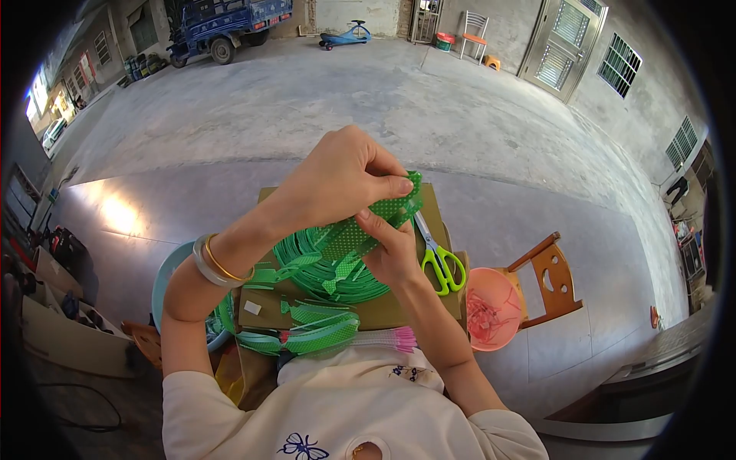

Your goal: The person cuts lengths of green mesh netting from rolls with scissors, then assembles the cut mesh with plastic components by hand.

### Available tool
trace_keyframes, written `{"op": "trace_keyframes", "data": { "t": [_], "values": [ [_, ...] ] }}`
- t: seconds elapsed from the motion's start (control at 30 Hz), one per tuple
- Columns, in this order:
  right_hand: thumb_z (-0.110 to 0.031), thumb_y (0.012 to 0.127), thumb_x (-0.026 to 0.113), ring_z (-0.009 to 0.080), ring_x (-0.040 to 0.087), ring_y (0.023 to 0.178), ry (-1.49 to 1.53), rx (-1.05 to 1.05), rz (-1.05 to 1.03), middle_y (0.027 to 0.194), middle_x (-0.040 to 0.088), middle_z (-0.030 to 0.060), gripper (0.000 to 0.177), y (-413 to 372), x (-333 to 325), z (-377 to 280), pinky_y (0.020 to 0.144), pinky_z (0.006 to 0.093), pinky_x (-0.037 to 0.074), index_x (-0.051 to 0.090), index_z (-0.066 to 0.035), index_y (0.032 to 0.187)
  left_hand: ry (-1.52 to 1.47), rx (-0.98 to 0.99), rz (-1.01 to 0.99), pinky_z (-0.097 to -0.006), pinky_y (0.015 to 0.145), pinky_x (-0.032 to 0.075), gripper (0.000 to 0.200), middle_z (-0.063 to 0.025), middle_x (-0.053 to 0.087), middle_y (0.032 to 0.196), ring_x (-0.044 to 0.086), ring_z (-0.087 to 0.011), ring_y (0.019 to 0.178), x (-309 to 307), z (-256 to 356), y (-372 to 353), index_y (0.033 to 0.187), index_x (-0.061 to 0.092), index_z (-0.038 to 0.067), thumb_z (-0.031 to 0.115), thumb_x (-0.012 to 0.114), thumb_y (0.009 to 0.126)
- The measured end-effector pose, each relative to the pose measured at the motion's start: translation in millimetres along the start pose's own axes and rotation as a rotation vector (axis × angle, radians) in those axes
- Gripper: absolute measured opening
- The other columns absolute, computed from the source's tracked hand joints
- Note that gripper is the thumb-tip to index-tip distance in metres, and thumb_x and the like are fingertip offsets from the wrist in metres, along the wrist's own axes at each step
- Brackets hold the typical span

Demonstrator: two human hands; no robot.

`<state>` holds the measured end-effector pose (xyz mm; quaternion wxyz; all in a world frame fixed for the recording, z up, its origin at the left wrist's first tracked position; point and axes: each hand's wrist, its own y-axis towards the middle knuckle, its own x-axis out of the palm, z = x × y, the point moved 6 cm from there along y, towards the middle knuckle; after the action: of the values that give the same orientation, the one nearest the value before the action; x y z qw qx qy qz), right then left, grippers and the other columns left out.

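Observation:
A green ribbon with pale dots [345, 236] is stretched between my two hands above the box. My left hand [345, 176], with bangles on its wrist, pinches the ribbon's upper end between thumb and fingers. My right hand [392, 249] grips it lower down, thumb on top and the other fingers mostly hidden. Beneath them lies a large coil of green ribbon [295, 264]. Scissors [439, 261] with lime-green handles rest to the right of the coil. Nearer my body is a bundle of green ribbon pieces [318, 326] beside pink-tipped white strips [387, 339].
A cardboard box [376, 313] supports the coil. To its right, a pink basin [494, 299] of thin pink strips sits on a small wooden chair [560, 280]. A blue basin [172, 272] stands at left. Farther off are a blue three-wheeled truck [230, 23] and a ride-on toy [346, 37].

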<state>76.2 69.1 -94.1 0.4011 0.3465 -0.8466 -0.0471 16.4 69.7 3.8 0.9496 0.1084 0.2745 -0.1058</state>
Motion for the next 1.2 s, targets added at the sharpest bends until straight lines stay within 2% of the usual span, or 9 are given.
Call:
{"op": "trace_keyframes", "data": {
  "t": [0.1, 0.2, 0.3, 0.57, 0.67, 0.77, 0.87, 1.0, 1.2],
  "values": [
    [-0.012, 0.089, 0.049, 0.0263, 0.058, 0.089, 0.123, 0.025, -0.187, 0.092, 0.056, 0.0104, 0.019, 6, 4, 2, 0.078, 0.0389, 0.051, 0.048, 0.0, 0.102, -0.013, -0.169, -0.074, -0.0195, 0.033, 0.033, 0.026, -0.0019, 0.058, 0.059, 0.042, -0.0031, 0.039, 0, -5, -1, 0.098, 0.064, -0.002, 0.019, 0.065, 0.081],
    [-0.016, 0.094, 0.041, 0.0274, 0.059, 0.091, 0.184, -0.035, -0.064, 0.089, 0.058, 0.0125, 0.02, 6, -9, -11, 0.078, 0.0382, 0.051, 0.049, 0.0, 0.102, -0.26, 0.019, 0.059, -0.0208, 0.043, 0.04, 0.041, -0.0028, 0.061, 0.072, 0.049, -0.0033, 0.051, -2, -19, -2, 0.116, 0.053, 0.0, 0.021, 0.065, 0.082],
    [-0.015, 0.095, 0.038, 0.0306, 0.059, 0.094, 0.329, -0.208, 0.015, 0.09, 0.059, 0.0138, 0.021, 13, -36, -37, 0.083, 0.0422, 0.049, 0.047, 0.0, 0.105, -0.353, -0.08, -0.167, -0.0211, 0.058, 0.044, 0.05, -0.0047, 0.063, 0.082, 0.053, -0.0051, 0.062, 10, -68, -13, 0.123, 0.045, 0.0, 0.019, 0.065, 0.081],
    [-0.014, 0.096, 0.032, 0.0335, 0.049, 0.112, 0.315, -0.32, 0.302, 0.115, 0.052, 0.0188, 0.024, 15, -95, -97, 0.101, 0.0458, 0.038, 0.042, 0.002, 0.112, -0.413, -0.381, -0.58, -0.022, 0.07, 0.046, 0.044, -0.0057, 0.063, 0.079, 0.059, -0.012, 0.074, 8, -112, -58, 0.117, 0.049, -0.002, 0.012, 0.066, 0.078],
    [-0.014, 0.096, 0.031, 0.0335, 0.045, 0.116, 0.34, -0.281, 0.322, 0.121, 0.048, 0.0194, 0.027, 14, -95, -105, 0.103, 0.0459, 0.036, 0.04, 0.002, 0.116, -0.599, -0.378, -0.487, -0.0252, 0.077, 0.046, 0.049, -0.0093, 0.061, 0.095, 0.059, -0.0159, 0.084, 10, -95, -58, 0.119, 0.047, -0.002, 0.012, 0.067, 0.076],
    [-0.014, 0.096, 0.031, 0.0333, 0.042, 0.119, 0.345, -0.246, 0.266, 0.125, 0.044, 0.0197, 0.029, 12, -85, -113, 0.105, 0.0458, 0.034, 0.038, 0.002, 0.119, -0.157, -0.122, -0.1, -0.029, 0.083, 0.044, 0.058, -0.0107, 0.052, 0.113, 0.053, -0.0188, 0.099, 11, -99, -40, 0.123, 0.044, 0.002, 0.015, 0.071, 0.074],
    [-0.013, 0.096, 0.03, 0.0331, 0.04, 0.121, 0.344, -0.249, 0.175, 0.128, 0.042, 0.0197, 0.03, 11, -79, -131, 0.105, 0.0457, 0.033, 0.037, 0.002, 0.12, 0.083, 0.016, -0.065, -0.0295, 0.085, 0.042, 0.066, -0.0096, 0.044, 0.121, 0.046, -0.0172, 0.108, 36, -92, -32, 0.128, 0.041, 0.006, 0.018, 0.073, 0.072],
    [-0.014, 0.096, 0.03, 0.0326, 0.039, 0.122, 0.266, -0.308, 0.211, 0.131, 0.039, 0.0193, 0.03, 2, -80, -159, 0.106, 0.0461, 0.032, 0.036, 0.002, 0.12, -0.056, -0.216, -0.362, -0.0265, 0.086, 0.04, 0.033, -0.0077, 0.061, 0.104, 0.054, -0.0133, 0.096, 68, -98, -22, 0.106, 0.061, 0.003, 0.01, 0.069, 0.075],
    [-0.016, 0.096, 0.031, 0.0304, 0.04, 0.122, 0.091, -0.376, 0.406, 0.13, 0.042, 0.0176, 0.028, -13, -114, -181, 0.104, 0.0466, 0.033, 0.039, -0.001, 0.118, -0.429, -0.012, -0.567, -0.0265, 0.085, 0.043, 0.02, -0.0073, 0.064, 0.096, 0.061, -0.0126, 0.089, 59, -64, -36, 0.101, 0.063, -0.002, 0.007, 0.059, 0.083]
  ]
}}
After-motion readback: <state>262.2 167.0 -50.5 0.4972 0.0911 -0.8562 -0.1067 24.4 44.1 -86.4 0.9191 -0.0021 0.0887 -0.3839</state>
